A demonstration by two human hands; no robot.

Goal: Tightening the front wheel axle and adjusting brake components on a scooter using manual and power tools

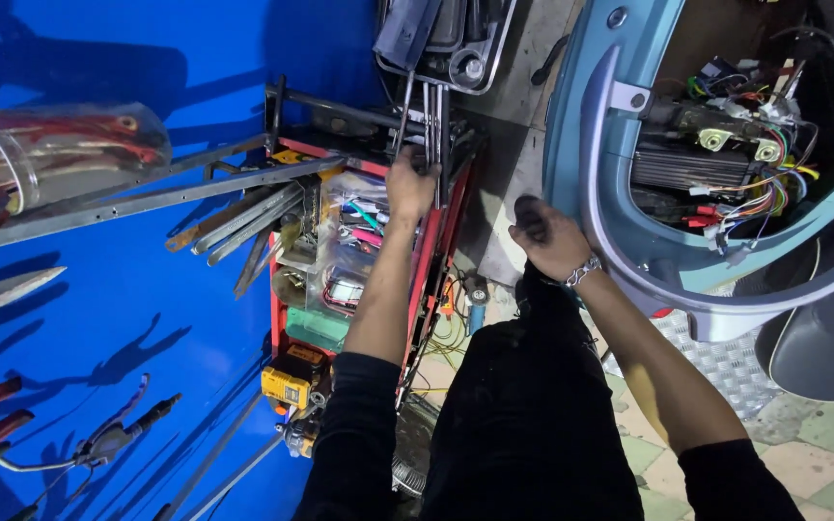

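Gripping metal rods point(429, 121) in left hand point(411, 185); right hand point(550, 238) seemingly clutches dark knob point(530, 214).

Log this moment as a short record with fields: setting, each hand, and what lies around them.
setting: workshop with a blue tool wall and tiled floor
left hand: fingers closed around long metal rods standing in a red tool cart
right hand: closed on a small dark object, too dark to identify; metal bracelet on the wrist
nearby right: light blue scooter body, panel open, coloured wiring exposed
nearby left: yellow power tool low on the cart; pliers hanging on the wall
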